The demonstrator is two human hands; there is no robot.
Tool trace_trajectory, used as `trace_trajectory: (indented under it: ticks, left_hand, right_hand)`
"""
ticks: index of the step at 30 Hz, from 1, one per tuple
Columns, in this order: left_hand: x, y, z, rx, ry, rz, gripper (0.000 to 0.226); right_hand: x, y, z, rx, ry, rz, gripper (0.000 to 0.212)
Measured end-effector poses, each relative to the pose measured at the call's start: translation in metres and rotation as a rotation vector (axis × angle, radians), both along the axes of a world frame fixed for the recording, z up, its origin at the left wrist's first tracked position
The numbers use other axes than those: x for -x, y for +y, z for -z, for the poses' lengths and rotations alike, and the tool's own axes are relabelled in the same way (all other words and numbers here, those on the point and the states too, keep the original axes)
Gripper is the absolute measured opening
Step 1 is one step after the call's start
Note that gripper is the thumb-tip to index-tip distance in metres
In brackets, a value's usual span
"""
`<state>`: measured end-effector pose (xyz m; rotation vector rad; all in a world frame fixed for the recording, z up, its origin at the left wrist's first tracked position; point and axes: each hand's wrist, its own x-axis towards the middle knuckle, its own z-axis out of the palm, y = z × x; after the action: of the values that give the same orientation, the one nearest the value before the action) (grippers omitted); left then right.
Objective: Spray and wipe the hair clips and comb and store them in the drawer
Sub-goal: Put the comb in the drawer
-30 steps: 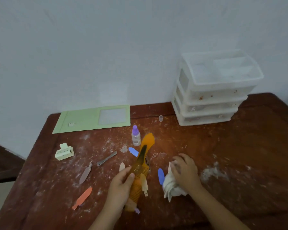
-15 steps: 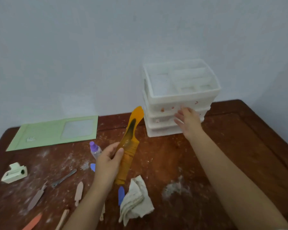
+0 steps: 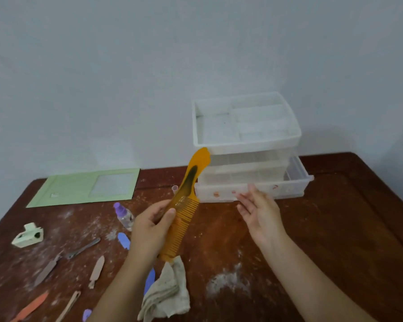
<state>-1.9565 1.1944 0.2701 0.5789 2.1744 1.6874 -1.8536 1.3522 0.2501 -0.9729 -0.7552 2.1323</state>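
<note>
Gripping the orange comb (image 3: 184, 209) around the top of its teeth, the left hand (image 3: 149, 231) holds it tilted above the wooden table (image 3: 323, 240), handle tip up and to the right, thumb on the near face and fingers curled behind; the right hand (image 3: 260, 213) hovers just to the right of the comb, apart from it, palm turned toward it, fingers straight and loosely spread, holding nothing; behind that hand the white plastic drawer unit (image 3: 247, 145) stands against the wall, its lowest drawer (image 3: 254, 188) pulled out toward the hands, and the comb's handle overlaps the unit's left edge; a crumpled grey cloth (image 3: 168, 291) lies on the table directly below the comb's lower end, with white powder smeared to its right; left of the left hand lie one small spray bottle (image 3: 123, 216) with a purple cap, one pale green claw clip (image 3: 28, 235), and flat hair clips scattered around: three blue ones, one orange, two beige, and two greyish ones; one green folder (image 3: 86, 187) rests at the table's back edge.
</note>
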Motion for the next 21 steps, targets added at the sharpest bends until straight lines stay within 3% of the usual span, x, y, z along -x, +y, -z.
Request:
trace_trajectory:
  ticks: [7, 13, 16, 21]
  left_hand:
    - [0.012, 0.06, -0.045, 0.267, 0.31, 0.316, 0.014]
    - [0.014, 0.124, -0.066, 0.573, 0.648, 0.639, 0.03]
    - [0.014, 0.147, -0.054, 0.695, 0.657, 0.74, 0.031]
    - [0.017, 0.152, -0.035, 0.797, 0.724, 0.723, 0.04]
  right_hand:
    - [-0.028, -0.012, 0.003, 0.026, -0.041, -0.088, 0.009]
    - [-0.033, -0.005, -0.003, 0.074, -0.062, -0.084, 0.006]
    - [-0.03, -0.006, -0.007, 0.085, -0.059, -0.049, 0.005]
    - [-0.023, 0.003, -0.013, 0.069, -0.083, 0.006, 0.008]
